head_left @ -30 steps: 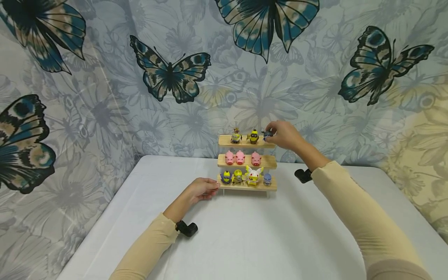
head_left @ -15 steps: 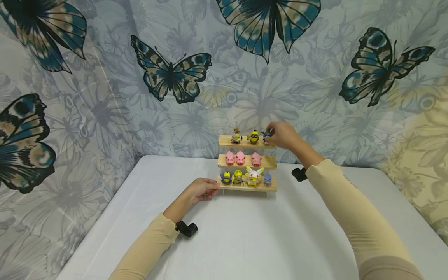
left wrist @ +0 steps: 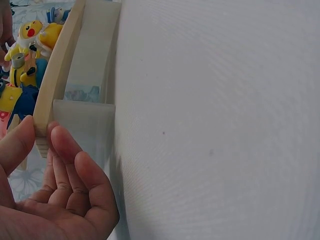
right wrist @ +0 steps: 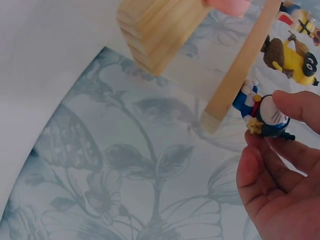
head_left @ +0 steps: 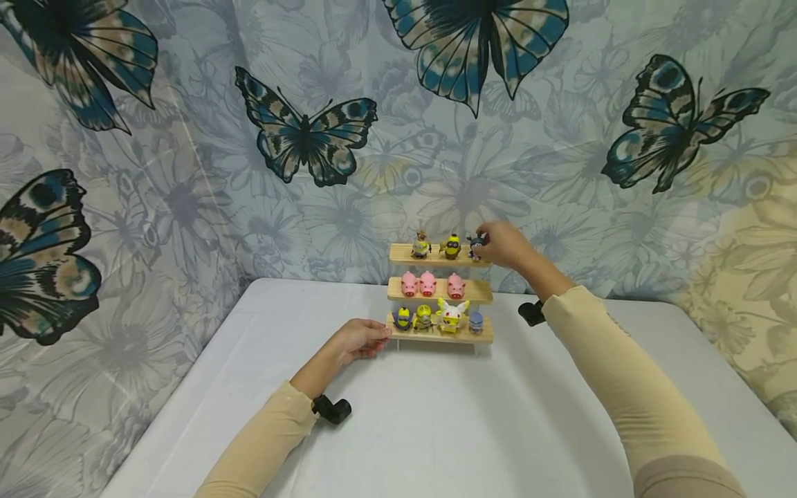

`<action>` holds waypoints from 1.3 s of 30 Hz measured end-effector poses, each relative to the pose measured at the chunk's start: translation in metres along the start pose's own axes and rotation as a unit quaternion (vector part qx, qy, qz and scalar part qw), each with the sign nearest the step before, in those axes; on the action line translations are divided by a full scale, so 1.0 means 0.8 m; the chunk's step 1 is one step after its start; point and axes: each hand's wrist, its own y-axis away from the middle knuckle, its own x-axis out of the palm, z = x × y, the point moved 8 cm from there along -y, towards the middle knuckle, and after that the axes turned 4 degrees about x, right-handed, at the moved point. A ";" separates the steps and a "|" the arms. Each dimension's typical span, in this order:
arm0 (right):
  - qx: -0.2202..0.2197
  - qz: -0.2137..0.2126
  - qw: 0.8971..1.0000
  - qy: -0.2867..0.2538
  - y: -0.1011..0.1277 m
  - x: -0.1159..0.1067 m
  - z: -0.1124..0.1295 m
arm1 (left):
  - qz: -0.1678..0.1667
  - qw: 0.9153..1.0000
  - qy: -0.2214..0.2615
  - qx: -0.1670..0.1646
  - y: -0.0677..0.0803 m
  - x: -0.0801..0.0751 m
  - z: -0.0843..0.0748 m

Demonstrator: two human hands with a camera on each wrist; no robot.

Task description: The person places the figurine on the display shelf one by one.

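The small blue-and-white cat figure (right wrist: 265, 116) you are handling has a round white face, a blue head and a dark lower part with a little yellow piece at its side; it sits at the right end of the top shelf (head_left: 438, 259) of the three-tier wooden stand (head_left: 439, 290), just beside the yellow minion figure (head_left: 452, 245) and the other small figure (head_left: 420, 243) on that board. Your right hand (head_left: 506, 244) is raised to that shelf end with the arm stretched forward, and the wrist view shows your thumb and fingertips (right wrist: 296, 107) curled in and pinching the cat figure right at the board's edge. Your left hand (head_left: 361, 339) lies low on the table, its thumb and fingers pinching the left end of the bottom shelf (left wrist: 54, 95). On the middle shelf stand three pink pigs (head_left: 427, 282); on the bottom one a minion (head_left: 403, 317), a yellow figure (head_left: 423, 316), a yellow-and-white long-eared figure (head_left: 451, 313) and a small blue figure (head_left: 476, 319). The stand rests on a white table (head_left: 436, 429) near its far edge, and behind it hangs a pale floral curtain (head_left: 187, 173) printed with large blue and black butterflies. Both your sleeves are cream-coloured, each with a black wrist camera.
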 end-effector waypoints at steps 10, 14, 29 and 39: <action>0.016 0.001 1.000 -0.020 0.004 -0.003 -0.010 | 0.004 1.000 0.002 -0.001 -0.003 0.005 -0.002; 0.018 -0.028 0.999 -0.035 0.014 -0.011 -0.017 | -0.003 1.000 -0.007 0.008 -0.005 0.006 -0.006; 0.020 -0.199 0.971 -0.130 0.106 0.003 -0.064 | -0.075 0.974 -0.176 0.123 0.005 0.004 -0.034; 0.034 -0.155 0.982 -0.101 0.136 0.048 -0.078 | -0.093 0.972 -0.175 0.126 0.016 -0.013 -0.038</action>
